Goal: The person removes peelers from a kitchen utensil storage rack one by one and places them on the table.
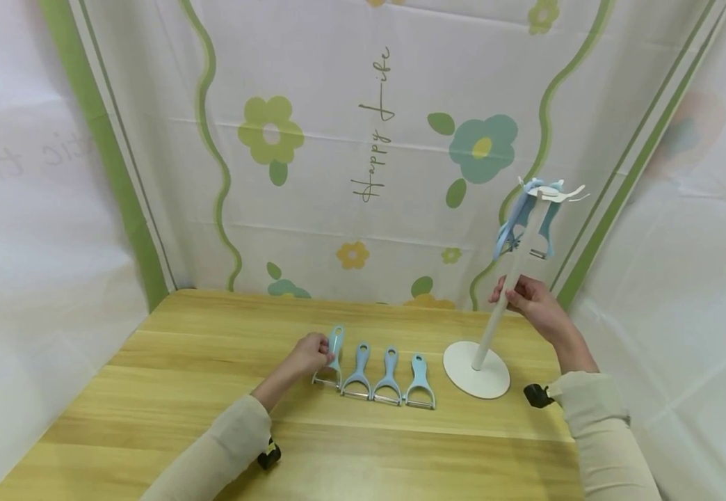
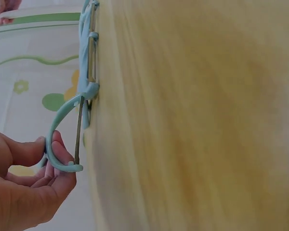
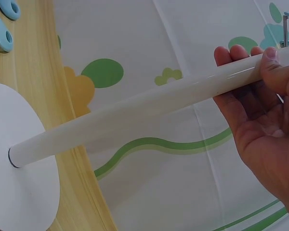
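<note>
My left hand (image 1: 308, 355) pinches a light blue Y-shaped peeler (image 1: 336, 339) between thumb and fingers, at the left end of a row. In the left wrist view, the thumb and fingers meet on the curved fork of this peeler (image 2: 53, 137), whose metal blade faces the tabletop. Three more blue peelers (image 1: 391, 365) lie side by side to its right, handles pointing away. My right hand (image 1: 541, 309) grips the white pole (image 1: 494, 320) of a stand with a round base (image 1: 477, 386). Blue peelers (image 1: 512, 219) hang from hooks at the stand's top, partly overlapping.
The wooden table (image 1: 169, 390) ends at a printed curtain (image 1: 325, 209) behind, with white sheets on both sides. Dark wrist devices (image 1: 269, 456) sit by both sleeves. The stand is at the table's right side.
</note>
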`<state>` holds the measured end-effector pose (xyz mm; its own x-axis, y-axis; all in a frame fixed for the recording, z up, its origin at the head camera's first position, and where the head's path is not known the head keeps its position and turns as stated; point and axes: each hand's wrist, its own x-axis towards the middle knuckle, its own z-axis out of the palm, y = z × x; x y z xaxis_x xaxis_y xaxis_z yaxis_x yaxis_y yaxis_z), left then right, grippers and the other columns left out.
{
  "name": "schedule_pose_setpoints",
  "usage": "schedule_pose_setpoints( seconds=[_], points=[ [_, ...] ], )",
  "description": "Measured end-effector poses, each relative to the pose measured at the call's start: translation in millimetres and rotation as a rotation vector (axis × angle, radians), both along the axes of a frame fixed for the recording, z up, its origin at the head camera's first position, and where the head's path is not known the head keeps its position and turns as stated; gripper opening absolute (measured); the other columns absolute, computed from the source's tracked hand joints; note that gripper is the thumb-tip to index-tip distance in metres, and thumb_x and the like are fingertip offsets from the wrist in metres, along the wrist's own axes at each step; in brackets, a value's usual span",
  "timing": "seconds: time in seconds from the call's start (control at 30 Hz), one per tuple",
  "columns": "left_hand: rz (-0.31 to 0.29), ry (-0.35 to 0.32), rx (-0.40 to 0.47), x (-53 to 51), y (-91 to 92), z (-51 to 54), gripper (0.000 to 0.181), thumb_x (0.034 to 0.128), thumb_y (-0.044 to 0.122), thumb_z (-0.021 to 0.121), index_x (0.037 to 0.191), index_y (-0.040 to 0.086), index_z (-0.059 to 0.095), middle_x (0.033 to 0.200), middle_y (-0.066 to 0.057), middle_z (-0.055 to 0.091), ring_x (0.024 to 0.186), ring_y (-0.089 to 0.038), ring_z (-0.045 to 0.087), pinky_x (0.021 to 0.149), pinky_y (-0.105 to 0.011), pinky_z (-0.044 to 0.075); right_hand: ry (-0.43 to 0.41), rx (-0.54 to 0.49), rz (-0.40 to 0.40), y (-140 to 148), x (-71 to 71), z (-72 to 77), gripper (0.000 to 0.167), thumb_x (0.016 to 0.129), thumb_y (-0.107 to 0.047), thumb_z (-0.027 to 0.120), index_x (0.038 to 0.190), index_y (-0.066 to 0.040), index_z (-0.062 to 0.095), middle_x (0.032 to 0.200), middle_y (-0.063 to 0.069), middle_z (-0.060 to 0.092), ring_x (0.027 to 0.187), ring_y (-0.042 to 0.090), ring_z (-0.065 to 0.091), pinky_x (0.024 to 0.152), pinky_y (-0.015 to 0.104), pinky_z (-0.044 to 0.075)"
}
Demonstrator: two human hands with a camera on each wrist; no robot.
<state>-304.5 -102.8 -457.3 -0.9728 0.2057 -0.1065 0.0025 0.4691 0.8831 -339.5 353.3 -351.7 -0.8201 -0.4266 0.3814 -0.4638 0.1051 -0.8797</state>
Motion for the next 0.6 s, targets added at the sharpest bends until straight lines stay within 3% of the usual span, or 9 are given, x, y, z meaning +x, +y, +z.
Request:
schedule_pose_setpoints(
  seconds=[0.2, 0.43, 0.6],
  points=[
    [-0.01, -0.025, -0.014, 0.4, -1.0, -6.7, 0.007, 0.0886, -0.01, 0.061, 0.086, -0.004, 0.059, 0.068, 0.0, 0.043, 0.063, -0.013, 0.045, 0.059, -0.021, 0.046, 0.004, 0.005, 0.0, -1.0, 0.2, -1.2, 0.02, 0.105, -0.008, 0.045, 0.111, 0.009, 0.055, 0.097, 0.0, 0.071, 0.097, 0.009, 0.07, 0.086, 0.021, 0.057],
    [-0.022, 0.011, -0.113, -3.6, -3.9, -10.3, 0.035, 0.0884, -0.002, 0.066, 0.065, 0.013, 0.045, 0.057, 0.005, 0.039, 0.052, -0.008, 0.035, 0.05, -0.019, 0.03, 0.006, 0.0, 0.004, 1.0, -1.0, -1.4, 0.019, 0.105, -0.007, 0.044, 0.112, 0.008, 0.055, 0.097, 0.0, 0.071, 0.097, 0.011, 0.07, 0.086, 0.021, 0.057],
    [-0.024, 0.043, -0.187, -4.4, -5.4, -14.6, 0.029, 0.0874, 0.001, 0.069, 0.067, 0.009, 0.051, 0.06, 0.003, 0.043, 0.053, -0.009, 0.039, 0.049, -0.018, 0.033, 0.001, 0.006, -0.005, 1.5, -1.4, -1.8, 0.02, 0.105, -0.008, 0.045, 0.112, 0.008, 0.055, 0.097, 0.001, 0.071, 0.097, 0.012, 0.071, 0.086, 0.02, 0.057]
  ],
)
